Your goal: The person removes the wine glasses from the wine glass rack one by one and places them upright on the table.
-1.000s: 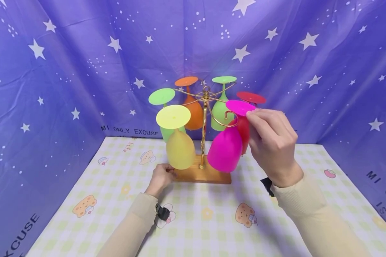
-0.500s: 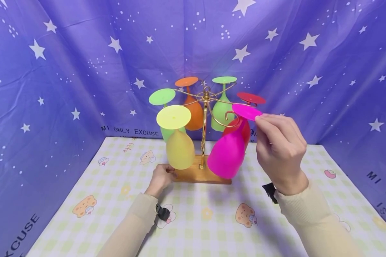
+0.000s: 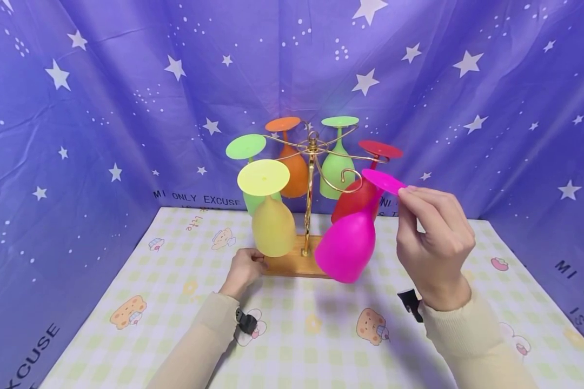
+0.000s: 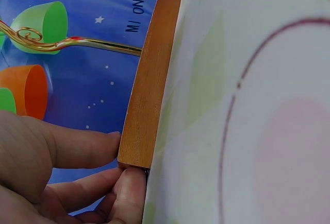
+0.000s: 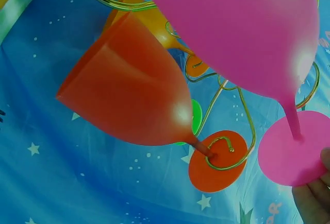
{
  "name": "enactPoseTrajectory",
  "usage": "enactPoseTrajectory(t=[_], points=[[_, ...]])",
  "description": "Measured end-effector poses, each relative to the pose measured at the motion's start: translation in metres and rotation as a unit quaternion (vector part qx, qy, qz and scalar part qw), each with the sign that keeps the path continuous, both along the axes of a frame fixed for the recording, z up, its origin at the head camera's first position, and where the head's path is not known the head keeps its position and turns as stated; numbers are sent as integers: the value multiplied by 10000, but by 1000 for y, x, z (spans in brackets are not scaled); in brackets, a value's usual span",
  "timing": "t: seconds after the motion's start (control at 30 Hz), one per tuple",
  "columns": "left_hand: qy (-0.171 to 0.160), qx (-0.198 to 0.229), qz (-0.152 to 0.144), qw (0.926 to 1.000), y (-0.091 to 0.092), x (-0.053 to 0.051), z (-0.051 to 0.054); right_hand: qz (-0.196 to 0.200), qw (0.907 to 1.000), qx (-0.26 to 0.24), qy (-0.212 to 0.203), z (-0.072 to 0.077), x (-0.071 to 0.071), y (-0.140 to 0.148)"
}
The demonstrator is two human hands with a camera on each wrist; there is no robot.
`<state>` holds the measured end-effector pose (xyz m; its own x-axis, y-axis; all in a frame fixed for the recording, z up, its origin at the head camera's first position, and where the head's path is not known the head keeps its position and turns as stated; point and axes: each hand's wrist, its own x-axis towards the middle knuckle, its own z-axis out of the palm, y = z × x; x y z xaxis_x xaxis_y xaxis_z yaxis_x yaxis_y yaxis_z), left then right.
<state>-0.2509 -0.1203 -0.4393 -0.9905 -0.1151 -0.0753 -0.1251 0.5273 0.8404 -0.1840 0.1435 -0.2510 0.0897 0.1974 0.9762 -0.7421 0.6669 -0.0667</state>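
Note:
A magenta plastic wine glass (image 3: pixel 346 246) hangs upside down and tilted, its foot pinched at the edge by my right hand (image 3: pixel 435 237). In the head view it appears clear of the gold wire hook (image 3: pixel 352 186) to its left. My left hand (image 3: pixel 245 268) grips the left end of the rack's wooden base (image 4: pixel 147 85), thumb and fingers at its corner. Upside down on the rack hang a yellow glass (image 3: pixel 273 227), a red glass (image 3: pixel 355 200) partly behind the magenta one, an orange glass (image 3: pixel 293 173) and two green ones.
The rack's gold post (image 3: pixel 309 205) rises from the base. A checked cloth (image 3: pixel 175 335) with cartoon prints covers the table. Purple star-patterned curtains (image 3: pixel 126 108) enclose the back and sides.
My right hand has moved right, down and toward me with the magenta glass, whose tilt has grown. The glass has come away from the wire hook. My left hand stays put.

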Motion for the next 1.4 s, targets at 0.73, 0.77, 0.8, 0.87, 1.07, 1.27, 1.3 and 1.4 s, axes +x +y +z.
enactPoseTrajectory(t=[0.73,0.77,0.8,0.87,1.07,1.27,1.3,1.4], points=[[396,-479,-197,9979,1,7,14,-98,9969,-486,-611,-38,1,13],[514,-550,-235,9969,2,8,15,-94,9967,-502,-626,-40,0,13],[664,-656,-289,9952,2,9,16,-97,9965,-518,-644,-42,0,13],[979,-822,-412,9909,4,11,18,-96,9962,-550,-671,-46,-1,13],[1234,-1275,-809,9808,17,25,31,-104,9949,-646,-762,-53,-3,14],[1419,-1699,-1963,9552,36,43,41,-145,9929,-779,-881,-57,-4,18],[1379,-1644,-2129,9532,39,45,43,-155,9926,-796,-906,-58,-4,19],[1335,-1541,-2452,9478,47,52,50,-152,9915,-843,-980,-60,-6,22]])
